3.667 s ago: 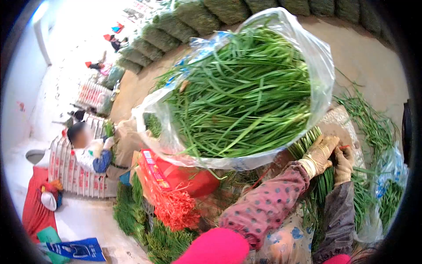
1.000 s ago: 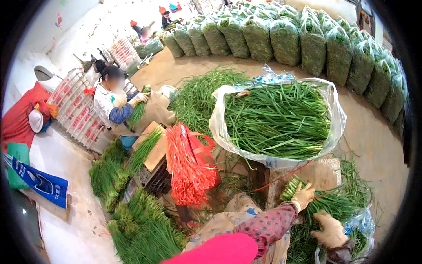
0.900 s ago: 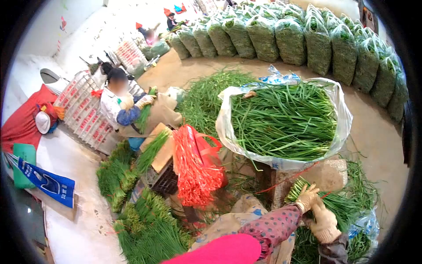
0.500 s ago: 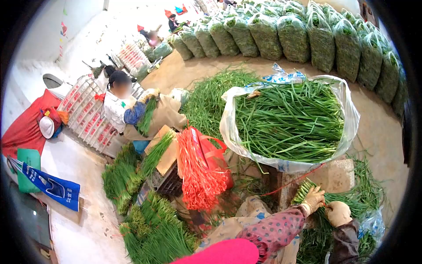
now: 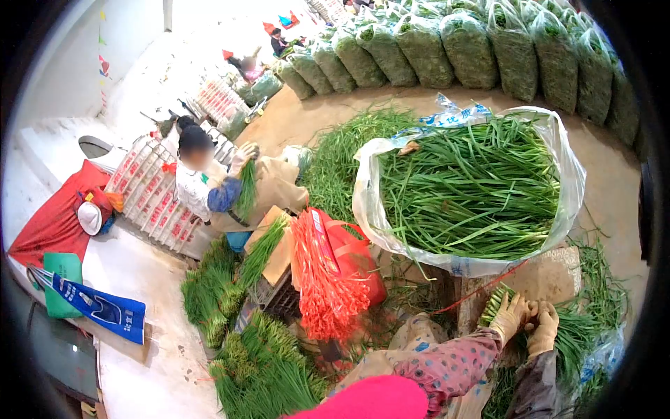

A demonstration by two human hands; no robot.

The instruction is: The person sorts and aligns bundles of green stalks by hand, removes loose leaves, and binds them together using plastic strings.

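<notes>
My gloved left hand (image 5: 509, 315) is closed around a bunch of green chives (image 5: 493, 306), whose pale cut ends stick out to the left. Close beside it, my gloved right hand (image 5: 542, 329) has its fingers pinched together over the bunch; whatever lies between them is too small to make out. The bunch's leaves (image 5: 581, 328) spread to the right from under my hands. Below the hands is a worn block (image 5: 551, 274). Just beyond it stands a large white plastic bag (image 5: 574, 183) full of loose chives (image 5: 474, 188).
Red plastic strips (image 5: 326, 286) hang beside a red bag (image 5: 359, 269). Tied bundles (image 5: 269, 363) lie at lower left. A co-worker (image 5: 199, 171) sits at left holding greens. Loose greens (image 5: 342, 153) cover the floor; filled bags (image 5: 471, 59) line the back.
My right hand has turned and drawn its fingers up against my left hand's fingertips. My left hand still grips the bunch. The whole view has shifted slightly; the co-worker's raised hand has moved a little.
</notes>
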